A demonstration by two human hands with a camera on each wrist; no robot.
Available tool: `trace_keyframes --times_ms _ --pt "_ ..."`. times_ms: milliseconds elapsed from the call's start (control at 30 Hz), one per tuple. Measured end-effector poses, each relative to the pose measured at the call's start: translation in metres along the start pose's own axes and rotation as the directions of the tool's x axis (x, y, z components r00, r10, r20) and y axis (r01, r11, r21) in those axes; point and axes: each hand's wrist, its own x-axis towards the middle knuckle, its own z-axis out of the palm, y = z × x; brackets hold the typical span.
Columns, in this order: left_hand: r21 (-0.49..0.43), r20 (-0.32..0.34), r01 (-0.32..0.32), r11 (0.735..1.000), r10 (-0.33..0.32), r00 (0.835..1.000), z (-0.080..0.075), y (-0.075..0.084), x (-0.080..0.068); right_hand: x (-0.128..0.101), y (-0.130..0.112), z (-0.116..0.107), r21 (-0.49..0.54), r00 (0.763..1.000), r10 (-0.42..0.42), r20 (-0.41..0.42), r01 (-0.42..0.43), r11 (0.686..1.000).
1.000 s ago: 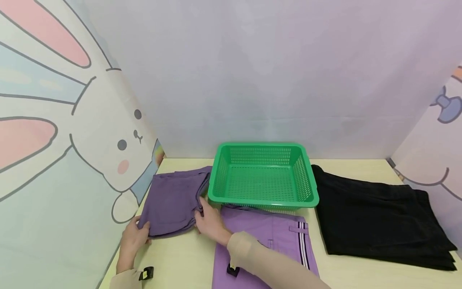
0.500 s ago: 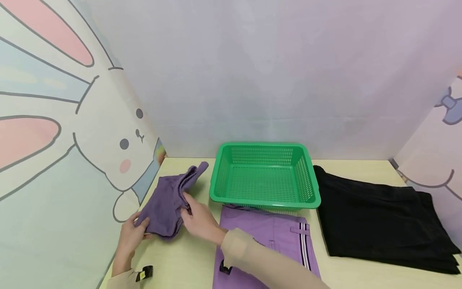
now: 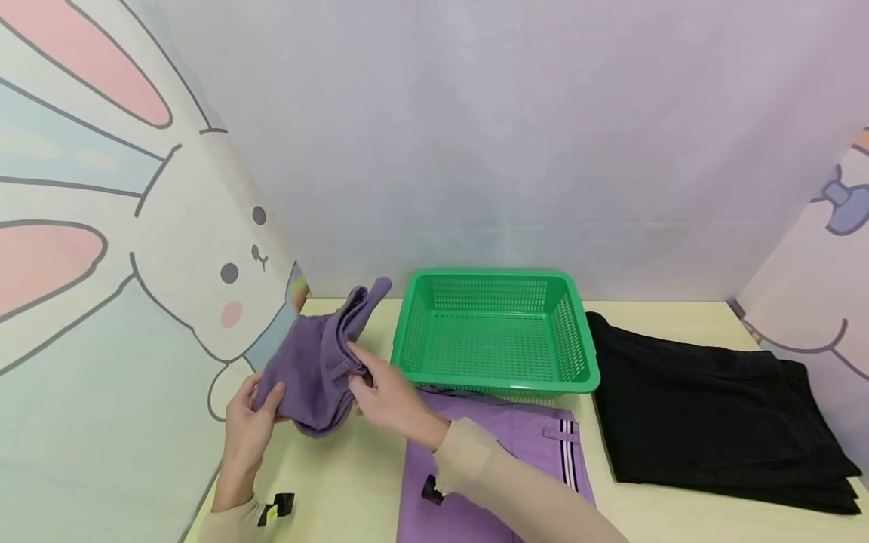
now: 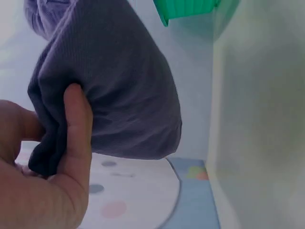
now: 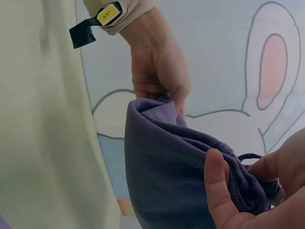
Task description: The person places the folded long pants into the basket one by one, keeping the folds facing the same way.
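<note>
Gripping the folded dark purple garment (image 3: 319, 358) from both ends, the left hand (image 3: 247, 422) pinches its near-left edge and the right hand (image 3: 387, 396) clutches its bunched right side, lifted above the table (image 3: 339, 483) left of the green basket (image 3: 495, 332). Its long axis runs near-left to far-right, one loose end pointing up. That loose end could flop open, since only the lower part is held.

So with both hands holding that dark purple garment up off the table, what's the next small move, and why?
Probably carry the dark purple garment right, over the green basket rim. The left hand and right hand both grip it, bunched and lifted clear, and the basket beside it looks empty.
</note>
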Motion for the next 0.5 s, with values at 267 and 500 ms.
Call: trace_keyframes --times_ms 267,500 --pt "-0.070 -0.015 -0.202 0.977 0.201 0.979 0.030 0.033 -0.005 -0.020 -0.013 -0.049 0.043 0.994 -0.070 -0.088 0.074 0.996" --pt "-0.084 0.020 -0.366 0.927 0.369 0.929 0.063 0.044 -0.003 -0.041 -0.002 -0.098 0.109 0.983 -0.069 -0.173 0.088 0.990"
